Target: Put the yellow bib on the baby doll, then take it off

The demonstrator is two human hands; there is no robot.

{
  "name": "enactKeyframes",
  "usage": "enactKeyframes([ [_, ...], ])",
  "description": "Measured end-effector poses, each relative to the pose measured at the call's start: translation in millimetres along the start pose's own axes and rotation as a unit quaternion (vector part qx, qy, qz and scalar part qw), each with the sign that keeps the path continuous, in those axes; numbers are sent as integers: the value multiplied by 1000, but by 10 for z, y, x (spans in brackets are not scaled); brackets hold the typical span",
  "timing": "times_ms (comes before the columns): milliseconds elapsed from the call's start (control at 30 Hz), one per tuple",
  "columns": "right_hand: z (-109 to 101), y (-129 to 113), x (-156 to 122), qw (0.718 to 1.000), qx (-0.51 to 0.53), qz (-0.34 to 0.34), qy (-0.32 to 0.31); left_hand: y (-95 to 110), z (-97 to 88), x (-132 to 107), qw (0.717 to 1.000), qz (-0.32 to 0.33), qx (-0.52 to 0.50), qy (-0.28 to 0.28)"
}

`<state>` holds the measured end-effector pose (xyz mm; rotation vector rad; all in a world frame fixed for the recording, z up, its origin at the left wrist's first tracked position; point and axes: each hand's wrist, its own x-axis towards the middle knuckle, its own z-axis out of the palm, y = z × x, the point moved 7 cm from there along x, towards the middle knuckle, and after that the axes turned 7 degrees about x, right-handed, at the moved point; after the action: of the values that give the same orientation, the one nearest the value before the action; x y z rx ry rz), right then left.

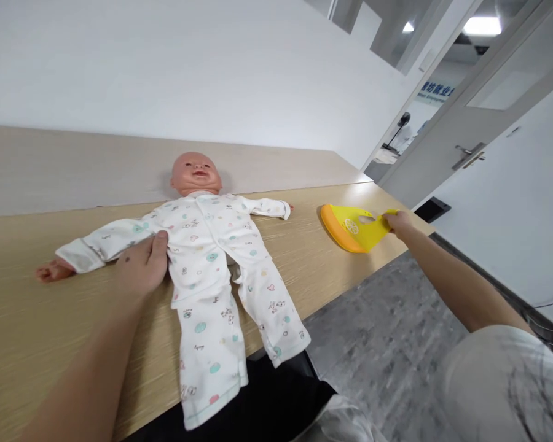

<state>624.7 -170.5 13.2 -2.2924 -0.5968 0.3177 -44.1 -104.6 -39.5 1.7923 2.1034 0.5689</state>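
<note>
A baby doll (207, 227) in white patterned pyjamas lies on its back, arms spread, its legs reaching past the table's near edge. My left hand (145, 264) grips the doll's side just below its arm, with the thumb on top of the cloth; the other fingers are hidden. Off to the right, my right hand (397, 223) pinches the neck strap of a yellow silicone bib (357, 228). The bib has an orange catch pocket at its left end and a citrus-slice print. That pocket rests on the tabletop while the strap end is slightly raised.
The wooden table (299, 270) runs along a white wall, with a pale grey strip (276, 166) at its back. To the right are a door (479, 110) with a metal handle and a grey floor (373, 344). Below the doll's legs is a black surface (267, 399).
</note>
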Motion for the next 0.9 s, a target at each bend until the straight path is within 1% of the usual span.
enactKeyframes([
  [67,-42,-267,-7,996,84,-21,13,5,-4,-1,1000,1,-4,-4],
  [133,-36,-630,-83,979,195,-51,9,12,-6,8,1000,10,-2,-3],
  [200,37,-1052,-243,962,258,-86,-21,-1,-12,18,1000,12,-3,10],
  [233,96,-1272,-355,953,278,-107,-47,-17,-21,19,1000,8,-9,22],
  [333,295,-1931,-797,906,349,-190,-146,-90,-84,-7,995,-9,-50,82],
  [433,474,-2472,-1298,863,364,-251,-244,-125,-222,-77,982,0,-94,161],
  [533,566,-2917,-1800,821,362,-311,-312,-110,-446,-138,959,-2,-153,239],
  [600,630,-3157,-2135,790,361,-339,-361,-34,-599,-116,946,-2,-189,262],
  [633,674,-3259,-2301,773,360,-350,-388,31,-664,-77,942,5,-211,261],
  [667,726,-3349,-2465,753,361,-360,-416,106,-708,-15,940,14,-240,243],
  [700,787,-3427,-2619,732,365,-367,-443,182,-729,62,935,22,-282,212],
  [733,859,-3491,-2764,711,369,-373,-469,255,-720,148,929,23,-331,165],
  [800,1027,-3579,-3012,674,372,-377,-515,396,-631,300,913,12,-406,43],
  [867,1200,-3625,-3209,644,369,-374,-557,521,-494,380,898,5,-432,-90],
  [900,1270,-3640,-3293,628,369,-371,-576,571,-436,396,888,9,-437,-143],
])
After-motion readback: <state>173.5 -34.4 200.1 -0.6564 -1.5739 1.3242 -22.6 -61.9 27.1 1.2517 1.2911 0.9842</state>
